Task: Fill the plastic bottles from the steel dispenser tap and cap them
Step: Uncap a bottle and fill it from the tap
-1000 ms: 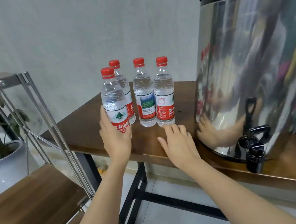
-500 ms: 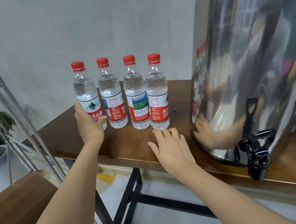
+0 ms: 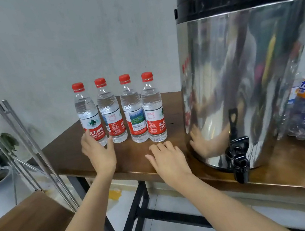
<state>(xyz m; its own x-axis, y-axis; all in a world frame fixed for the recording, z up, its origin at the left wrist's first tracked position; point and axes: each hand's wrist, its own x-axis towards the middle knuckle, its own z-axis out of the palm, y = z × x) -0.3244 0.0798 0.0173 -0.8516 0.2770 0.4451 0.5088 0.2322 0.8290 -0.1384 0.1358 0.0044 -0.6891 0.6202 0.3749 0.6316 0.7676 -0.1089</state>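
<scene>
Head view: four clear plastic bottles point(image 3: 132, 108) with red caps and red-white labels stand upright in a row on the brown wooden surface point(image 3: 130, 155), just beyond both hands, each filled with water nearly to the neck. The left hand point(image 3: 100, 154) holds the lower part of the leftmost bottle point(image 3: 87, 113) between thumb and fingers. The right hand point(image 3: 168, 162) lies flat, fingers spread; right of it stands the shiny steel dispenser point(image 3: 241, 82) with its black tap point(image 3: 237, 154).
</scene>
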